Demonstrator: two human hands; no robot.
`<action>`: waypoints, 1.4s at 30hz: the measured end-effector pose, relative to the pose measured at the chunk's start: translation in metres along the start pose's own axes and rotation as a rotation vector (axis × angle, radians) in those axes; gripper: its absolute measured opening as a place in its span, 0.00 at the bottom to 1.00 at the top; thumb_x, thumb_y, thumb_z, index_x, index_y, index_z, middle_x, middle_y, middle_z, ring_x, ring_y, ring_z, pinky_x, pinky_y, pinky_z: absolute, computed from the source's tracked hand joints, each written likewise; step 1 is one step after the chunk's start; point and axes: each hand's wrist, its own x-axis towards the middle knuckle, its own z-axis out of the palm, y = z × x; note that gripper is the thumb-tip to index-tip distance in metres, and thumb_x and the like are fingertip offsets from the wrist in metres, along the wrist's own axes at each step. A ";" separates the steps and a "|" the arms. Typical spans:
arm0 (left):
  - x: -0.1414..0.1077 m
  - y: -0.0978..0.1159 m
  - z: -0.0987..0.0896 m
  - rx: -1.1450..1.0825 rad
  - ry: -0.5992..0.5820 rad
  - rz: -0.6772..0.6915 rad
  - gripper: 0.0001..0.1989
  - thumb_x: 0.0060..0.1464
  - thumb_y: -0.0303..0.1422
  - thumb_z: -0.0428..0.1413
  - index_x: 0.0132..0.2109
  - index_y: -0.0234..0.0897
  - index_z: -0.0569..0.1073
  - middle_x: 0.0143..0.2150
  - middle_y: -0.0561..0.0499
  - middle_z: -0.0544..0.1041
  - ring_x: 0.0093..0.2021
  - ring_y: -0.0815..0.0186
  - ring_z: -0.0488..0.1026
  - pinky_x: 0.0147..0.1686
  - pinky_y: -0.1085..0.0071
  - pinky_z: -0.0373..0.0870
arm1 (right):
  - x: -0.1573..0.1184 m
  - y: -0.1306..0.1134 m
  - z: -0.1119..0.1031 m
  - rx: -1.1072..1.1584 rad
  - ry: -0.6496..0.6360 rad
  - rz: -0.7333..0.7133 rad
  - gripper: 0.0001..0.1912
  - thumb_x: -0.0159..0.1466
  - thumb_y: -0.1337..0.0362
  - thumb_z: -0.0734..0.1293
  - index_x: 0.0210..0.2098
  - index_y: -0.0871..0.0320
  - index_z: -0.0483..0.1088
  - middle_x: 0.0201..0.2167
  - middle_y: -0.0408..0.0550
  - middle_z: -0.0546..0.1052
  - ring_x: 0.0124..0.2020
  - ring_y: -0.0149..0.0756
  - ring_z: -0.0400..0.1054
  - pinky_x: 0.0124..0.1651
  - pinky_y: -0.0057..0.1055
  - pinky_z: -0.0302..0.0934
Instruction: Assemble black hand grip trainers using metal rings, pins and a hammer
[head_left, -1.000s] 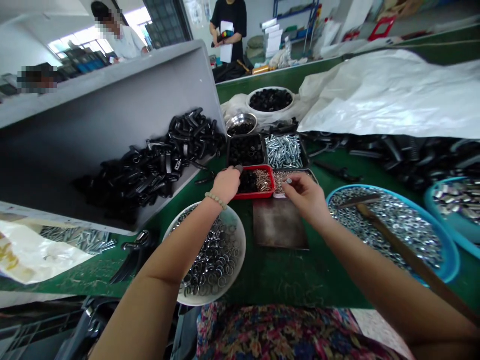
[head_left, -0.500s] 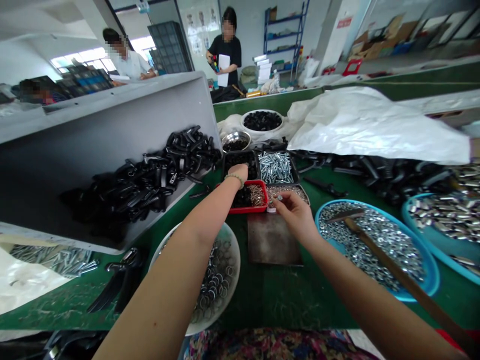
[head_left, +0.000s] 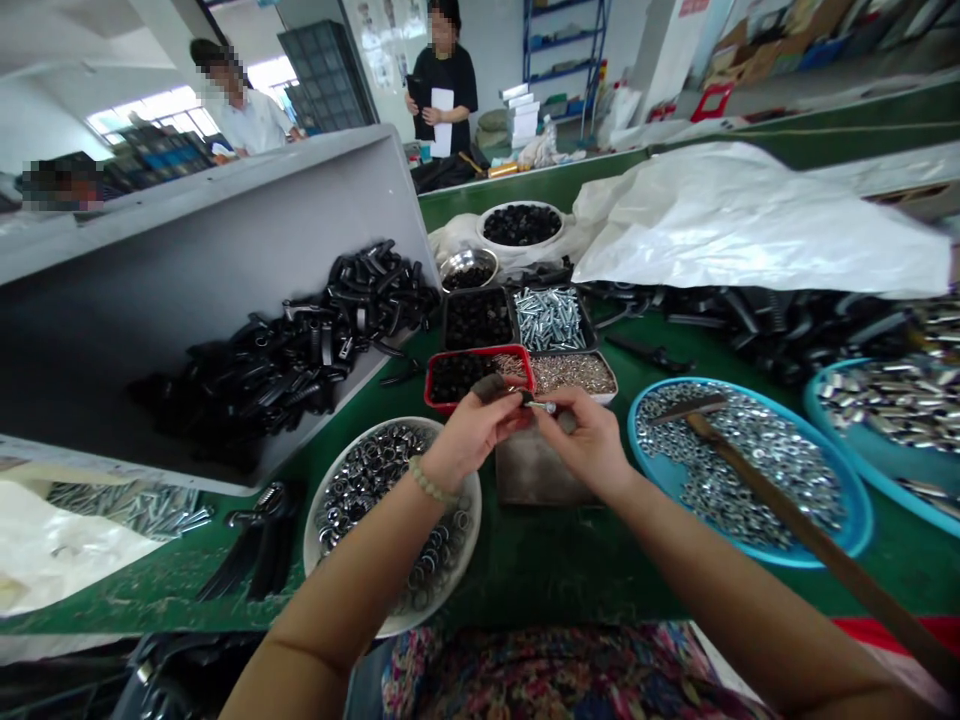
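My left hand [head_left: 476,430] and my right hand [head_left: 587,435] meet above the dark metal plate [head_left: 544,472]. Between the right thumb and fingers is a small silver bolt [head_left: 545,407], its tip pointing left. The left fingers are closed in a pinch around a small dark piece [head_left: 526,397], mostly hidden, which touches the bolt's tip. Just behind the hands lies a red tray [head_left: 430,392] with black parts and copper-coloured pins. Beside it a white tray [head_left: 604,393] holds tiny metal pieces. Farther back are black parts [head_left: 478,318] and silver screws [head_left: 550,319] in black trays.
A bowl of metal rings [head_left: 313,545] stands at left, below a large grey crate [head_left: 405,190] of black handles. On the right, a hammer [head_left: 772,495] lies across a blue basin [head_left: 866,520] of small metal parts. Two people [head_left: 444,90] [head_left: 251,118] are across the bench.
My left hand has come back from the black tray to my right hand, now pinching a small dark piece. The bolt in my right hand now meets it. The view has shifted slightly.
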 end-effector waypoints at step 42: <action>-0.056 -0.029 -0.063 1.237 0.034 -0.028 0.10 0.53 0.40 0.54 0.36 0.38 0.72 0.36 0.48 0.79 0.39 0.58 0.76 0.45 0.63 0.71 | -0.109 -0.016 -0.031 0.172 -0.659 -0.031 0.12 0.67 0.70 0.57 0.48 0.59 0.67 0.44 0.53 0.75 0.45 0.33 0.71 0.48 0.30 0.66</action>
